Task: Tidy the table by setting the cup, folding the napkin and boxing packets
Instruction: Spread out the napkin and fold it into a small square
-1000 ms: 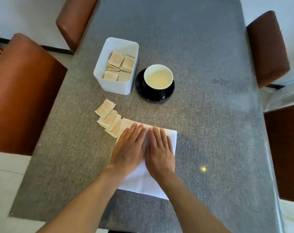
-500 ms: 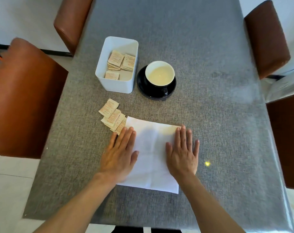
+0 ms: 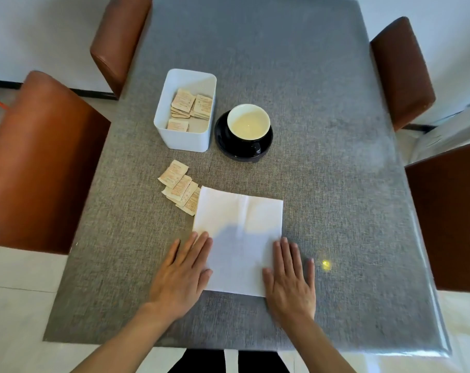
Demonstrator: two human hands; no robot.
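Both hands are lying flat, palms down and fingers spread: the left hand [image 3: 181,275] and right hand [image 3: 290,282] are pressing the near corners of the white square paper napkin [image 3: 239,232]. Loose beige paper packets [image 3: 178,185] are sitting just beside its far-left corner on the grey cloth-covered table [image 3: 336,211].

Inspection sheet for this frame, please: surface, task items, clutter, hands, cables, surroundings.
Surface: grey cloth-covered table.
Job's things: white napkin lies flat, overlapping loose packets; more packets in white box; cup sits on black saucer.
Clutter: nothing seen.
Hands: left hand and right hand flat, open, on the napkin's near corners.
Cables: nothing seen.
Surroundings: brown chairs on both sides.
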